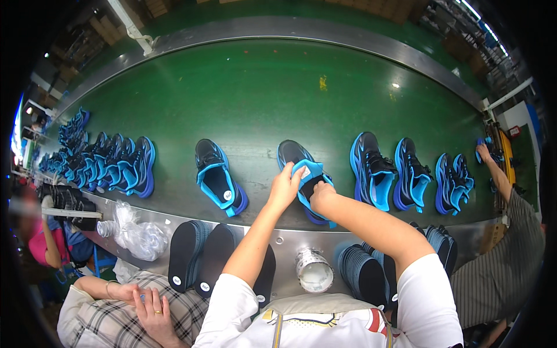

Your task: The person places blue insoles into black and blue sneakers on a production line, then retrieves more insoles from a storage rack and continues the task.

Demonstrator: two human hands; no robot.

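White shirt (325,336), shoe (315,168), green tabletop (261,93), cartons (371,7)

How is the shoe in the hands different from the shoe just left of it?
The held shoe has the left hand and right hand on it; the other shoe has none. The other shoe shows a round white sticker inside; the right hand hides much of the held shoe's inside. Both are black and blue, toes pointing away from the person.
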